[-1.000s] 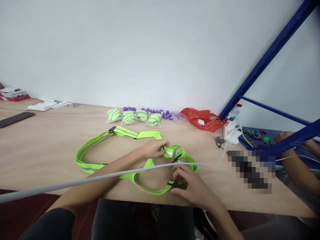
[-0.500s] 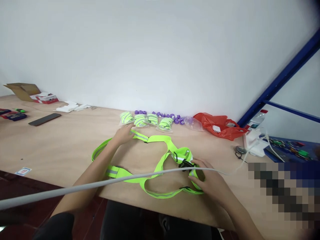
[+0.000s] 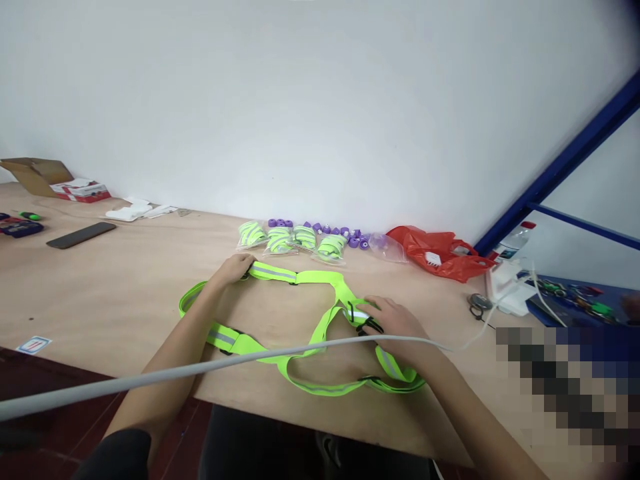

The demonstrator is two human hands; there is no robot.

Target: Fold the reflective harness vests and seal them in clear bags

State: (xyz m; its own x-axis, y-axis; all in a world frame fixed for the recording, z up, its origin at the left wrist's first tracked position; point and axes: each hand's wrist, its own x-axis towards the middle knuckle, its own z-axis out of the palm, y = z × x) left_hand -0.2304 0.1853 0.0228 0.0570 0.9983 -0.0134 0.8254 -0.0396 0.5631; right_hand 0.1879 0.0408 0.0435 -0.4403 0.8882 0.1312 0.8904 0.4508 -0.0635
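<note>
A neon-yellow reflective vest (image 3: 327,327), made of elastic straps with grey stripes, lies spread in loops on the table. My left hand (image 3: 236,268) is closed on the upper left strap, its fingertips partly hidden. On the right, my right hand (image 3: 397,323) has its fingers bent over the vest's upper strap beside a black buckle (image 3: 371,327); the thumb is hard to make out. Several clear bags of folded neon straps (image 3: 330,247) lie behind the vest, near the wall.
A white cable (image 3: 240,360) crosses the view in front of the vest. Several purple rolls (image 3: 354,239) and a red plastic bag (image 3: 445,253) lie along the wall. A dark flat bar (image 3: 81,235) and an open carton (image 3: 37,177) are on the left, a bottle (image 3: 517,239) on the right.
My left hand has drawn back left along the upper strap and closed on it. My right hand has moved up and left over the buckle; the right-hand strap loop has spread wider.
</note>
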